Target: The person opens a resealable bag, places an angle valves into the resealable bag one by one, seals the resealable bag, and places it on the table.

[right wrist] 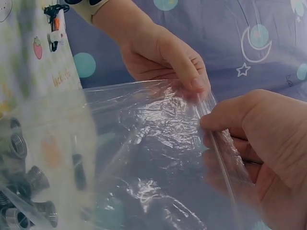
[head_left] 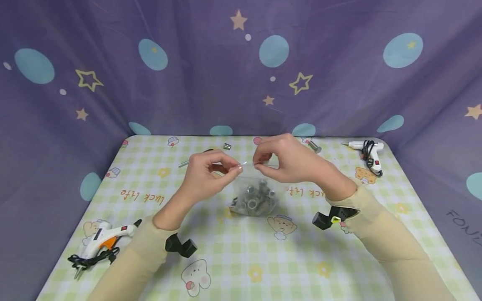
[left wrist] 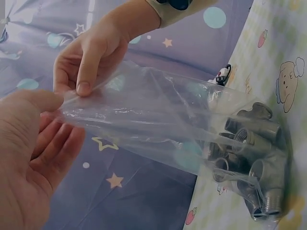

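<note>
A clear plastic zip bag (head_left: 242, 184) stands at the middle of the table, several grey metal pipe fittings (head_left: 260, 200) gathered in its bottom. At its top edge, my left hand (head_left: 208, 173) pinches one side between thumb and fingers. My right hand (head_left: 295, 161) pinches the same edge a short way to the right. Seen from the right wrist, the zip strip (right wrist: 223, 167) runs down past the right thumb. From the left wrist, the bag's film (left wrist: 144, 110) stretches from both hands to the threaded fittings (left wrist: 254, 143). Whether the zip is sealed cannot be told.
A white and orange glue gun (head_left: 101, 242) lies at the left, and another white glue gun (head_left: 370, 152) at the back right. Behind the hands are a small metal fitting (head_left: 226, 146), a bolt-like metal piece (head_left: 314, 146) and a thin metal shaft (head_left: 183, 163), partly hidden.
</note>
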`<state>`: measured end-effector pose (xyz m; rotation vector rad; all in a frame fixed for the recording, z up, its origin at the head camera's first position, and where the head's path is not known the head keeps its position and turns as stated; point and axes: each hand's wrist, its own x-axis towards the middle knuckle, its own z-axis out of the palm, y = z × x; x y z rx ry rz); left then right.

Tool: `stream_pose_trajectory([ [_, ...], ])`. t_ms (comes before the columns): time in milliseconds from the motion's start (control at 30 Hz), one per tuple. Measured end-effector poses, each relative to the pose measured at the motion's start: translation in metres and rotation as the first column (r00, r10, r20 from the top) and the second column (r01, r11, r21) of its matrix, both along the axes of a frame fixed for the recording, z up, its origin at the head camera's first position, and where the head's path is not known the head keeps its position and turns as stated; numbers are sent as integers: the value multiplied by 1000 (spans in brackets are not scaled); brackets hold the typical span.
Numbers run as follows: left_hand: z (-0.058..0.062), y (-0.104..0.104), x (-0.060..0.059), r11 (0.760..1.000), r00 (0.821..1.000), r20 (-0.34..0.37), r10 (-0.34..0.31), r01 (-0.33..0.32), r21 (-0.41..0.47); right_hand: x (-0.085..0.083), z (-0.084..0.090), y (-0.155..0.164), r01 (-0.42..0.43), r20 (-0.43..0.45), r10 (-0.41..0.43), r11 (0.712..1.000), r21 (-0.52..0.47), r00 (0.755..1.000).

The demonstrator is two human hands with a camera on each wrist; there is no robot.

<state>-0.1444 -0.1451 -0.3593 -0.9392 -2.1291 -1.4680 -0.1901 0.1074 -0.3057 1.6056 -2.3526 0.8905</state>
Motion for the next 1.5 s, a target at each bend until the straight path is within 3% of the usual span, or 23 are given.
stream_pose_trajectory([
  [400,2,9,1,983,993,-90,77,-91,-158,4,-5,-4,2,-12,-2,1000,27,1000],
  [733,3,7,4,992,997,-54,57,-63,-112,6,1,6,64,34,-69,990,122,997],
  [1233,2,-3,7,991,997,-27,66,-69,-115,7,2,22,92,88,-114,970,226,990],
  [1500,1,-2,5,993,998,-28,62,-64,-98,6,4,32,112,70,-130,968,225,989],
])
